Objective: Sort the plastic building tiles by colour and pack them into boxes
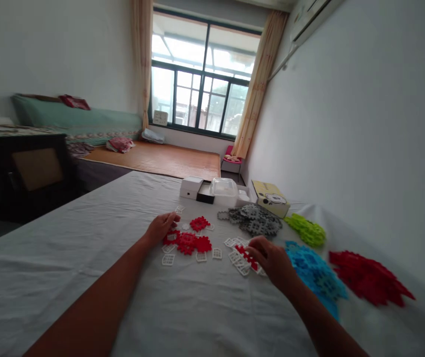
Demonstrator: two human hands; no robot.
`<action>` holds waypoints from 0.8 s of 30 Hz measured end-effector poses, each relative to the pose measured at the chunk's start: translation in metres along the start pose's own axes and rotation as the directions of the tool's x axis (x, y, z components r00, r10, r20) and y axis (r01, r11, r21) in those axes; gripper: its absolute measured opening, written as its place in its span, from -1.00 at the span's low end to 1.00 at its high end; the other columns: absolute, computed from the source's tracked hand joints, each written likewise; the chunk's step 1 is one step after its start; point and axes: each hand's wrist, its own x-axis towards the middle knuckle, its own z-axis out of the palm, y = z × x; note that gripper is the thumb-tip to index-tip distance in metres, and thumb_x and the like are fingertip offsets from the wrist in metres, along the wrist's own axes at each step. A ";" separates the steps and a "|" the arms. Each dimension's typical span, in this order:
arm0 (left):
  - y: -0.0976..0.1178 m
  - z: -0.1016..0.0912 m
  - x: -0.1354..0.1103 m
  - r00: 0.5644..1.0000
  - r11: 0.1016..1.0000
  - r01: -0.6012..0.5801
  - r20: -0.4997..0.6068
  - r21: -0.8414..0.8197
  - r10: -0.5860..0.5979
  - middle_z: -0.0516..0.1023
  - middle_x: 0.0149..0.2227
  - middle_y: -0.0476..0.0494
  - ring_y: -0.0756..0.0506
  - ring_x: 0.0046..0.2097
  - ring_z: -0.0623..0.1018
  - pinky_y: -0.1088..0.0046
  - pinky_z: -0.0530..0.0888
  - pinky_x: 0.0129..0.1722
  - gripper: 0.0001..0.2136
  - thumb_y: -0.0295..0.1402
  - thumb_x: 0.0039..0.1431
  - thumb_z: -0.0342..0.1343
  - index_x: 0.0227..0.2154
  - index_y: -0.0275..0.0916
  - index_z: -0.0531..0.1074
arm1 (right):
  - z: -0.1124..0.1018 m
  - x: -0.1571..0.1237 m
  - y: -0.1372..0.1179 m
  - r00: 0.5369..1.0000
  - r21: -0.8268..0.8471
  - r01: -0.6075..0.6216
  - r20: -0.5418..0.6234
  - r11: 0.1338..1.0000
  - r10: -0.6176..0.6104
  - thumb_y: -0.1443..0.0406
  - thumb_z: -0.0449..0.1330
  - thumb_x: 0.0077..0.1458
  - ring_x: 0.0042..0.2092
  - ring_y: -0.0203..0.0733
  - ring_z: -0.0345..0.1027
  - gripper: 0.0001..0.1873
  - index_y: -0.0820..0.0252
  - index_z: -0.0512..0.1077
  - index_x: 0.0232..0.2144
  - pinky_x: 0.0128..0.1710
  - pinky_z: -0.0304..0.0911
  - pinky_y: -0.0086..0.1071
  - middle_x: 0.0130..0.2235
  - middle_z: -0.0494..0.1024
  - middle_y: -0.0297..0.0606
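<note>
My right hand (272, 258) pinches a red toothed plastic piece (247, 257) over a loose pile of white window-shaped lattice pieces (234, 259). My left hand (162, 228) rests at the left end of a group of red toothed pieces (187, 243), its fingers loosely bent and partly hidden. It seems to touch the group's left edge; I cannot tell how firmly. Another red toothed piece (199, 223) lies just beyond the group. Small white lattice pieces (168, 260) are scattered around the red ones, one of them (217, 253) between my hands.
Grey pieces (259, 220), lime-green pieces (307, 229), blue pieces (314, 270) and dark red pieces (370, 276) are heaped along the right. Behind stand a white box (191, 187), a clear plastic container (223, 188) and a yellow box (271, 197), on a white cloth (67, 258).
</note>
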 end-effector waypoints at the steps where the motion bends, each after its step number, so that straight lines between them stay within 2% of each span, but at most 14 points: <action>1: 0.000 -0.001 0.001 1.000 1.000 0.008 0.000 -0.003 -0.008 0.57 -0.48 -0.18 -0.12 -0.43 0.55 0.40 0.47 -0.45 -0.40 0.20 -0.02 -0.08 -0.42 -0.31 0.52 | -0.015 -0.011 0.021 0.996 0.007 -0.066 -0.063 0.998 0.066 0.04 0.03 0.14 -0.40 -0.23 0.43 -0.69 0.12 0.40 -0.32 -0.37 0.29 -0.41 -0.41 0.56 -0.31; 3: -0.001 -0.001 0.003 1.000 1.000 0.014 0.008 -0.004 -0.014 0.58 -0.46 -0.18 -0.13 -0.41 0.55 0.39 0.48 -0.45 -0.41 0.20 -0.04 -0.05 -0.41 -0.29 0.53 | -0.050 -0.038 0.074 0.947 0.021 -0.221 -0.234 0.975 0.220 0.01 0.02 0.11 -0.30 -0.15 0.46 -0.64 0.14 0.39 -0.28 -0.28 0.32 -0.35 -0.33 0.57 -0.24; 4: -0.001 -0.001 0.003 1.000 1.000 0.017 0.012 -0.003 -0.017 0.58 -0.44 -0.18 -0.13 -0.40 0.55 0.39 0.49 -0.44 -0.42 0.20 -0.05 -0.04 -0.41 -0.29 0.53 | -0.070 -0.054 0.103 0.896 -0.002 -0.303 -0.343 0.953 0.284 -0.01 0.03 0.08 -0.26 -0.11 0.46 -0.60 0.15 0.40 -0.25 -0.24 0.33 -0.30 -0.28 0.58 -0.19; 5: -0.002 -0.001 0.004 1.000 1.000 0.021 0.017 -0.002 -0.021 0.59 -0.42 -0.18 -0.13 -0.39 0.55 0.39 0.50 -0.44 -0.42 0.19 -0.05 -0.04 -0.40 -0.28 0.53 | -0.089 -0.071 0.132 0.834 -0.041 -0.381 -0.447 0.924 0.324 -0.03 0.03 0.05 -0.23 -0.05 0.46 -0.57 0.17 0.41 -0.25 -0.23 0.33 -0.26 -0.26 0.57 -0.14; 7: -0.002 -0.001 0.004 0.999 1.000 0.030 0.019 0.001 -0.030 0.59 -0.41 -0.18 -0.14 -0.38 0.56 0.39 0.50 -0.43 -0.42 0.19 -0.05 -0.03 -0.39 -0.28 0.54 | -0.126 -0.106 0.187 0.650 -0.111 -0.561 -0.672 0.820 0.354 -0.04 0.01 0.00 -0.20 0.06 0.44 -0.52 0.20 0.42 -0.26 -0.22 0.31 -0.16 -0.24 0.56 -0.04; 8: -0.001 -0.002 0.004 0.999 0.999 0.035 0.017 0.002 -0.035 0.59 -0.42 -0.17 -0.14 -0.38 0.56 0.39 0.51 -0.44 -0.42 0.19 -0.06 -0.03 -0.38 -0.28 0.54 | -0.141 -0.122 0.210 0.580 -0.135 -0.642 -0.730 0.754 0.363 -0.04 0.01 -0.02 -0.20 0.11 0.43 -0.52 0.18 0.43 -0.26 -0.25 0.30 -0.13 -0.24 0.56 -0.03; 9: -0.001 -0.002 0.004 0.999 0.999 0.037 0.014 0.003 -0.037 0.59 -0.43 -0.17 -0.14 -0.38 0.56 0.39 0.51 -0.44 -0.43 0.19 -0.07 -0.02 -0.38 -0.27 0.54 | -0.153 -0.138 0.230 0.529 -0.140 -0.697 -0.762 0.703 0.373 -0.04 0.00 -0.02 -0.23 0.14 0.43 -0.53 0.17 0.44 -0.27 -0.28 0.30 -0.11 -0.27 0.56 -0.03; 10: -0.001 -0.002 0.004 0.999 0.999 0.039 0.012 0.005 -0.039 0.59 -0.43 -0.17 -0.15 -0.37 0.56 0.39 0.51 -0.44 -0.43 0.19 -0.08 -0.02 -0.39 -0.27 0.54 | -0.162 -0.151 0.246 0.504 -0.146 -0.730 -0.775 0.668 0.382 -0.04 0.00 -0.03 -0.25 0.15 0.43 -0.54 0.14 0.44 -0.29 -0.31 0.29 -0.10 -0.29 0.56 -0.04; 12: 0.001 -0.002 0.004 0.999 0.999 0.042 0.011 0.009 -0.042 0.59 -0.43 -0.17 -0.15 -0.37 0.56 0.39 0.51 -0.44 -0.44 0.19 -0.08 -0.01 -0.39 -0.26 0.54 | -0.173 -0.170 0.265 0.512 -0.156 -0.747 -0.755 0.647 0.409 -0.03 0.00 -0.04 -0.31 0.14 0.43 -0.58 0.09 0.45 -0.32 -0.37 0.28 -0.10 -0.35 0.55 -0.09; 14: 0.002 -0.002 0.004 0.999 0.999 0.045 0.010 0.006 -0.045 0.59 -0.42 -0.16 -0.15 -0.37 0.56 0.39 0.52 -0.43 -0.44 0.19 -0.08 -0.01 -0.39 -0.26 0.54 | -0.175 -0.175 0.269 0.539 -0.184 -0.741 -0.736 0.646 0.409 -0.02 0.00 -0.05 -0.35 0.14 0.41 -0.59 0.09 0.46 -0.34 -0.39 0.28 -0.09 -0.42 0.53 -0.11; 18: 0.003 -0.002 0.003 1.000 0.999 0.028 0.009 0.015 -0.029 0.59 -0.42 -0.16 -0.14 -0.38 0.56 0.38 0.51 -0.41 -0.44 0.18 -0.07 -0.02 -0.40 -0.26 0.54 | -0.164 -0.144 0.234 0.574 -0.290 -0.688 -0.778 0.665 0.255 0.01 -0.06 0.00 -0.25 0.16 0.39 -0.49 0.23 0.46 -0.24 -0.26 0.30 -0.05 -0.34 0.51 0.00; 19: 0.003 -0.001 0.003 1.000 1.000 0.023 0.006 0.020 -0.024 0.59 -0.42 -0.16 -0.14 -0.38 0.56 0.39 0.51 -0.41 -0.44 0.18 -0.06 -0.02 -0.41 -0.26 0.54 | -0.157 -0.130 0.217 0.612 -0.316 -0.636 -0.763 0.704 0.210 0.02 -0.07 0.02 -0.20 0.14 0.38 -0.48 0.25 0.45 -0.21 -0.20 0.29 -0.06 -0.27 0.51 0.03; 21: 0.003 -0.001 0.002 1.000 0.999 0.028 -0.006 0.022 -0.028 0.59 -0.43 -0.16 -0.13 -0.40 0.56 0.40 0.49 -0.43 -0.44 0.18 -0.07 -0.03 -0.42 -0.26 0.54 | -0.134 -0.096 0.177 0.725 -0.324 -0.478 -0.671 0.816 0.158 0.04 -0.06 0.05 -0.14 0.06 0.38 -0.50 0.25 0.42 -0.16 -0.11 0.29 -0.11 -0.15 0.49 0.01; 24: 0.003 0.001 -0.001 0.999 0.999 0.042 -0.012 0.015 -0.042 0.58 -0.47 -0.16 -0.13 -0.41 0.55 0.41 0.46 -0.45 -0.42 0.20 -0.06 -0.06 -0.42 -0.27 0.54 | -0.080 -0.048 0.107 0.901 -0.173 -0.245 -0.405 0.954 0.158 0.05 -0.03 0.12 -0.20 -0.10 0.41 -0.56 0.16 0.39 -0.09 -0.20 0.36 -0.24 -0.11 0.49 -0.11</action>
